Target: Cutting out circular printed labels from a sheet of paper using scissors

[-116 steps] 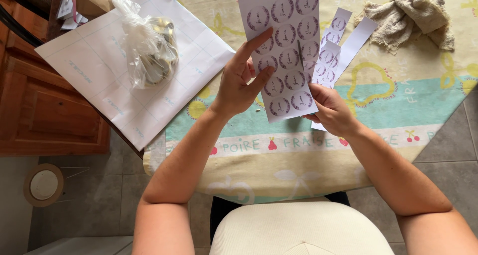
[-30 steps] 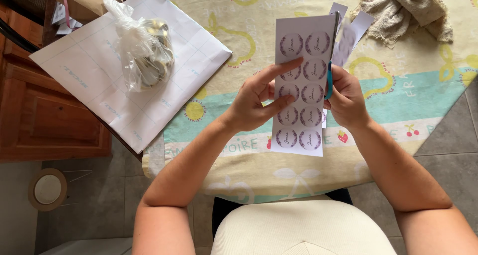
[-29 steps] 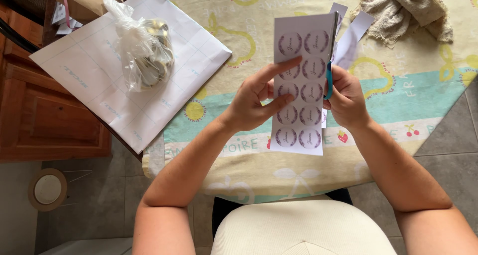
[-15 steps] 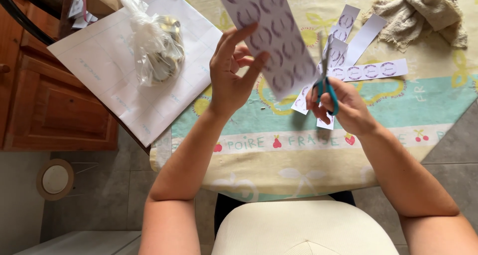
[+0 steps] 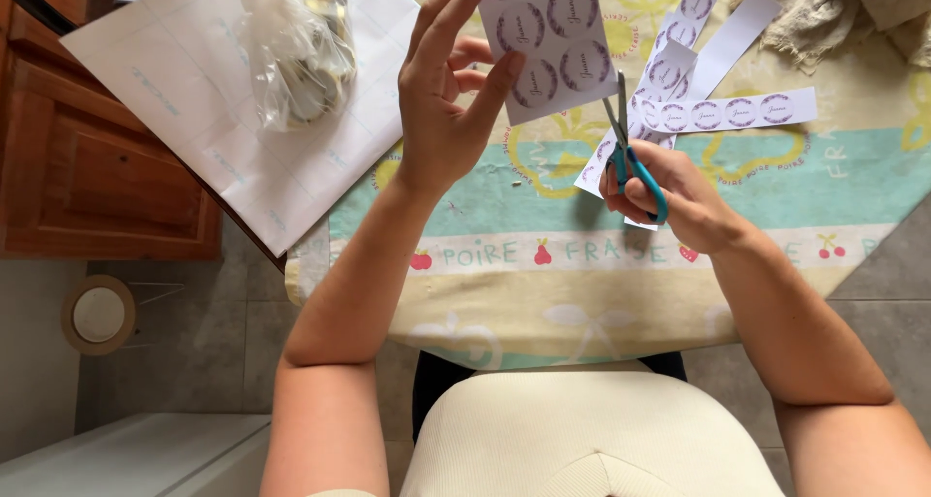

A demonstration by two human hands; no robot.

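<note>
1. White paper sheet with rows of round purple wreath labels [image 5: 548,32] is held up above the worktop by the left hand [image 5: 441,99]; the thumb presses the lower edge of the sheet from the front and the other fingers are spread behind and beside it, so this hand is closed on the sheet. The top of the sheet goes out of the view.
2. The right hand [image 5: 679,201] is closed around the teal-handled metal scissors [image 5: 626,153]; the fingers go through the handles, and the blades point up, toward the lower right corner of the sheet. The blades look almost together, and I cannot tell if they touch the sheet.
3. Under the hands lies the cream, yellow and turquoise tablecloth with printed fruit [image 5: 543,293], which covers the worktop and hangs over its near edge.
4. Several cut white paper strips with the same purple labels [image 5: 722,109] lie on the cloth just behind the right hand; one strip lies across, the others lie diagonally.
5. On the left side, a large white sheet with a faint grid [image 5: 194,99] lies partly over the edge of the worktop, and a clear plastic bag with round metallic things inside [image 5: 296,51] rests on it.
6. A crumpled beige cloth [image 5: 844,12] is at the far right corner.
7. A brown wooden cabinet [image 5: 87,177] stands at the left of the worktop.
</note>
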